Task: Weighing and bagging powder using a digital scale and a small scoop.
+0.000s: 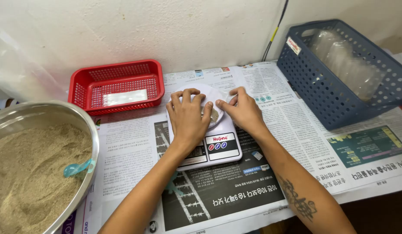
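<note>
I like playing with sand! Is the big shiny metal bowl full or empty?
Nearly full. The big shiny metal bowl holds tan sandy powder almost to its rim, with a small blue plastic scoop stuck in it.

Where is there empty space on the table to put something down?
Bare newspaper lies between the white scale and the blue basket, and also between the metal bowl and the scale. It is crowded on the scale, where the left hand and right hand work.

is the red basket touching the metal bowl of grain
Apart. The head view shows the red basket sitting by the wall with a strip of newspaper visible between it and the rim of the metal bowl.
</note>
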